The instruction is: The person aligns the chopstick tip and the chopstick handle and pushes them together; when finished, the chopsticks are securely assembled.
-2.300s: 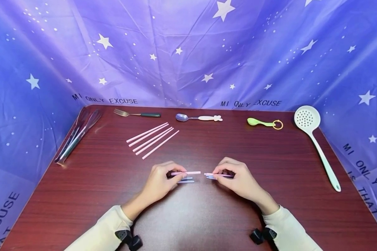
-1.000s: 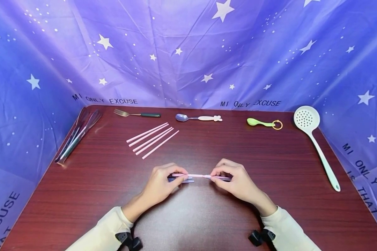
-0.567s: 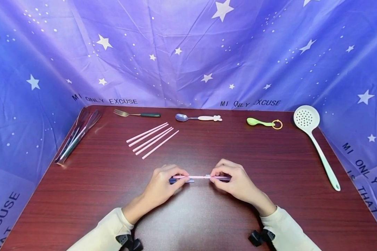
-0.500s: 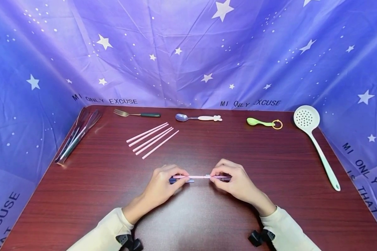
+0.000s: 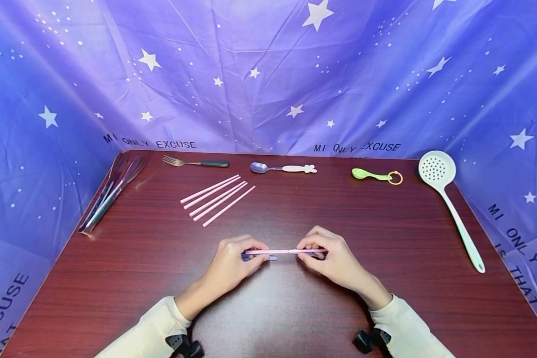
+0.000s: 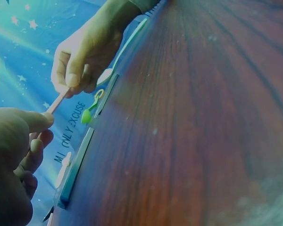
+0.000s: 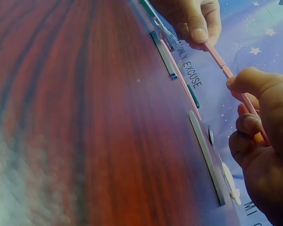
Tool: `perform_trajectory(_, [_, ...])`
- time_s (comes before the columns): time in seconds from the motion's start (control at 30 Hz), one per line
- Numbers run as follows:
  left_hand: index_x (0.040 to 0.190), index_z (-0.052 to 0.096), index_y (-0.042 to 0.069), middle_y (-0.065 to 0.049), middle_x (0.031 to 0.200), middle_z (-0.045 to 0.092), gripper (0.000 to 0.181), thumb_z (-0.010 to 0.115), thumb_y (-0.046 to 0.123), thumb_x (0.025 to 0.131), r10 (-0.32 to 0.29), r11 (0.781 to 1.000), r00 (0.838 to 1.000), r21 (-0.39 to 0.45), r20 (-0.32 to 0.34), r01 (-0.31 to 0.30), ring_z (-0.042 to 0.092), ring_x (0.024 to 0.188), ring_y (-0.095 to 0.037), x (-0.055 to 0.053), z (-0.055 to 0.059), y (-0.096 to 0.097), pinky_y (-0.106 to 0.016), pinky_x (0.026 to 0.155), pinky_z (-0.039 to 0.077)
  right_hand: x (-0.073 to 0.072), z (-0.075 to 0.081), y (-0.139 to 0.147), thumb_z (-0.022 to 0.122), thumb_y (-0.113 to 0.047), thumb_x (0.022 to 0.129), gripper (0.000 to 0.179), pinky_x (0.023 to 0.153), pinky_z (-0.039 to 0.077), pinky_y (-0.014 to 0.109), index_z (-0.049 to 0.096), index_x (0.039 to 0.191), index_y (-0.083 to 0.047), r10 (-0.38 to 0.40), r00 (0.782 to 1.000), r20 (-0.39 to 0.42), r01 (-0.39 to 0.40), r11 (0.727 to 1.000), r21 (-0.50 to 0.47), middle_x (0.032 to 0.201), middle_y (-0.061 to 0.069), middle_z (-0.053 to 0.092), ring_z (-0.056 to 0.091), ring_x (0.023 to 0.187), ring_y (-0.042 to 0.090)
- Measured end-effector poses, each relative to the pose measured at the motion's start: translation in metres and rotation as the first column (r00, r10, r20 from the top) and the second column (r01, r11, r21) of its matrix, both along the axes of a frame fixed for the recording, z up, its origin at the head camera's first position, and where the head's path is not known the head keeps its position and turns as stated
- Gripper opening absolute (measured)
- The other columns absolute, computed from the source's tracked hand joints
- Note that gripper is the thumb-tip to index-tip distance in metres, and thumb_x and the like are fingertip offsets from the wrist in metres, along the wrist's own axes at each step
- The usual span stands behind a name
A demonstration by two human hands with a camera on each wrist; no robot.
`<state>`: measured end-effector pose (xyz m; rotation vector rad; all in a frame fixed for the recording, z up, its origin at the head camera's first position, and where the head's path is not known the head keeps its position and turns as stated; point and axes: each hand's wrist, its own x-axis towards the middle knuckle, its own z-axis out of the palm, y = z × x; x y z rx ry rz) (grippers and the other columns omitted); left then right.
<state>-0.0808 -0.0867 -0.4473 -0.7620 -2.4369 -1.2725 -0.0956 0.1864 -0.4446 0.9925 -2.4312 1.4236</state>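
In the head view, my left hand pinches the left half of a slim pink stick between thumb and fingertips. My right hand pinches its right half. The two halves meet end to end in one nearly straight line, and the right wrist view shows a small notch where the pink stick joins. It is held above the table. Below it lie narrow grey-blue bars, partly hidden by the hands; one grey bar shows in the left wrist view, another grey bar in the right.
Several pink sticks lie slanted beyond my left hand. Along the back are a fork, a spoon, and a small green spoon with a ring. A white skimmer lies right, a clear case left.
Earlier, the two pink pieces were apart with a gap between their ends. They have come together and now line up, with my right fingertips shifted slightly left. The things on the table stay put.
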Motion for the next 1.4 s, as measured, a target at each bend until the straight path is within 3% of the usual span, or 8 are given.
perform_trajectory(0.5, [0.088,0.079,0.018,0.009,0.082,0.075,0.01,0.086,0.013,0.083,-0.002,0.997,0.99,0.072,0.144,-0.008,0.057,0.069,0.002,0.0053,0.0029,0.0033,-0.018,0.061,0.048,0.0008,0.0001,-0.0001,0.082,-0.006,0.087,0.017,0.057,0.042,0.014,0.076,0.094,-0.02,0.006,1.0,-0.022,-0.007,1.0,-0.003,0.085,-0.011,0.067,0.055,0.07,-0.001])
perform_trajectory(0.87, [0.087,0.078,0.017,0.009,0.081,0.075,0.01,0.086,0.014,0.083,-0.011,0.997,0.985,0.082,0.174,-0.003,0.055,0.066,0.003,0.0078,0.0024,0.006,-0.018,0.057,0.046,0.0047,0.0025,-0.0041,0.083,-0.001,0.084,0.019,0.057,0.043,0.014,0.076,0.093,-0.016,0.028,1.0,-0.005,-0.029,0.999,-0.046,0.084,-0.005,0.069,0.057,0.068,0.005])
perform_trajectory(1.13, [0.087,0.078,0.02,0.01,0.081,0.075,0.011,0.086,0.015,0.083,-0.009,0.997,0.987,0.083,0.157,-0.004,0.054,0.065,0.003,0.0082,0.0019,0.0074,-0.017,0.056,0.044,0.0061,0.003,-0.0061,0.082,0.002,0.083,0.022,0.056,0.041,0.012,0.074,0.092,-0.017,0.026,1.0,-0.011,-0.026,0.998,-0.053,0.082,-0.005,0.066,0.054,0.066,0.005])
perform_trajectory(1.4, [0.089,0.079,0.018,0.009,0.083,0.076,0.011,0.087,0.013,0.082,-0.026,0.997,0.996,0.073,0.091,0.019,0.058,0.068,0.002,0.0047,0.003,0.001,-0.014,0.06,0.046,0.0046,0.0008,-0.0062,0.082,-0.002,0.085,0.018,0.056,0.042,0.014,0.074,0.093,-0.017,0.028,1.0,0.004,-0.028,0.999,-0.046,0.082,-0.006,0.066,0.055,0.066,0.007])
